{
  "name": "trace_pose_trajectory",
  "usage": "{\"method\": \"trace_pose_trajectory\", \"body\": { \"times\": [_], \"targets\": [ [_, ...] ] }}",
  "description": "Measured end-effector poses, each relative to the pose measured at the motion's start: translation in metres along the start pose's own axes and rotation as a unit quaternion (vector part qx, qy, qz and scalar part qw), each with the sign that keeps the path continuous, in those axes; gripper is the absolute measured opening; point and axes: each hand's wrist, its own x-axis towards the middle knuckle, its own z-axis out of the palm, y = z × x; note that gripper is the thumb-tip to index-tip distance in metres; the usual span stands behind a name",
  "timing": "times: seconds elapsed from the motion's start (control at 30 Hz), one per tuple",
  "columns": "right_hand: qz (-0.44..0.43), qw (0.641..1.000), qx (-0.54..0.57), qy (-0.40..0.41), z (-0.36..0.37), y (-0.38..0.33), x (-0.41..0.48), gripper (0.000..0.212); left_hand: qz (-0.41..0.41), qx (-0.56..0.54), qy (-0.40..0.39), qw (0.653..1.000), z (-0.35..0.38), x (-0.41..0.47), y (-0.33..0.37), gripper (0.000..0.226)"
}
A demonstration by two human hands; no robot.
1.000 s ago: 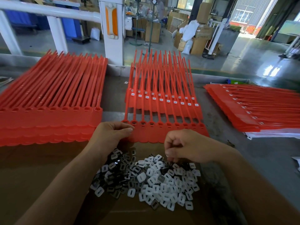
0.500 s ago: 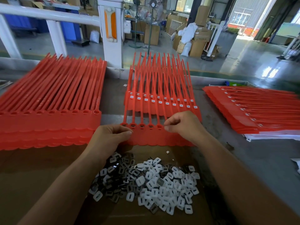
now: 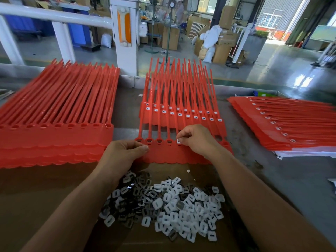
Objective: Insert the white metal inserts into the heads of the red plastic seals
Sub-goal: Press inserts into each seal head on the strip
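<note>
Single head-worn wide-angle view, forward and downward, close above the worktable (image 3: 272, 179), factory floor (image 3: 281, 70) beyond.

Two bare arms fill the lower frame: the left forearm (image 3: 72, 211) at lower left, the right forearm (image 3: 263, 202) at lower right, each uncovered through to the bare left hand (image 3: 121, 153) and right hand (image 3: 198, 139)

The red seals (image 3: 174, 153) were smooth, slightly glossy plastic. The inserts (image 3: 169, 206) looked matt white, some showing shiny metal. Brown cardboard (image 3: 36, 197) lay dull on the desk (image 3: 291, 179).
</note>
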Motion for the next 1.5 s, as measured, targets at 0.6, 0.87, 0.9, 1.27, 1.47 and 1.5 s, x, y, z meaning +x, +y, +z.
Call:
{"method": "trace_pose_trajectory", "body": {
  "times": [0.6, 0.87, 0.9, 1.27, 1.47, 1.5],
  "targets": [
    [-0.058, 0.979, -0.006, -0.194, 0.000, -0.022, -0.037, 0.016, 0.009, 0.020, 0.008, 1.000, 0.001, -0.002, 0.001, 0.012],
    [-0.093, 0.979, -0.005, -0.181, -0.006, -0.024, -0.051, 0.010, 0.009, 0.008, 0.007, 1.000, 0.002, -0.002, 0.001, 0.011],
    [-0.100, 0.975, -0.018, -0.198, -0.006, -0.025, -0.054, 0.008, 0.011, 0.008, 0.008, 1.000, 0.002, -0.002, 0.000, 0.011],
    [-0.116, 0.947, -0.135, -0.266, -0.002, -0.043, -0.060, 0.012, 0.022, 0.024, 0.009, 0.999, 0.001, 0.000, -0.002, 0.011],
    [-0.116, 0.952, -0.122, -0.256, -0.001, -0.043, -0.061, 0.009, 0.023, 0.032, 0.007, 0.999, 0.001, -0.001, -0.002, 0.012],
    [-0.113, 0.954, -0.115, -0.254, -0.001, -0.043, -0.061, 0.011, 0.025, 0.039, 0.007, 0.999, 0.001, -0.001, -0.002, 0.011]
  ]
}}
